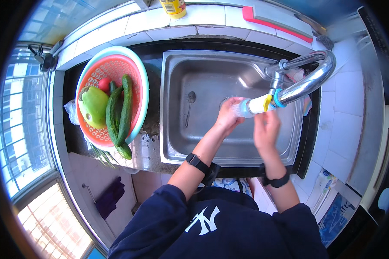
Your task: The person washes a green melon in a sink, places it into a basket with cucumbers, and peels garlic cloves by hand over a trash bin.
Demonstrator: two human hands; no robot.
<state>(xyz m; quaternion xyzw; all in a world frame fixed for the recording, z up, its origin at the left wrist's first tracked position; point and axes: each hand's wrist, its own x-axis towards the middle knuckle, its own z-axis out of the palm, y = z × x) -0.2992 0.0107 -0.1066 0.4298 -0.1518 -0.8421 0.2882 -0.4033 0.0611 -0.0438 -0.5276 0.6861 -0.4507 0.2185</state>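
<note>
Water sprays from the filter nozzle [253,106] of the chrome faucet [311,84] over the stainless-steel sink [210,81]. My left hand [229,115] is under the spray, and the nozzle and water partly cover it; whether it holds anything is hidden. Just right of the nozzle, my right hand [267,128] is raised above the sink with bent fingers, slightly blurred; its hold cannot be made out. A metal spoon [190,108] lies on the sink's floor, left of my hands.
Left of the sink, a red plastic colander [134,69] in a pale green basin holds cucumbers [125,106], a green gourd-like vegetable [93,106] and a red round one [104,84]. Green leaves [102,155] hang over the counter's edge. A yellow container [174,8] stands on the tiled ledge.
</note>
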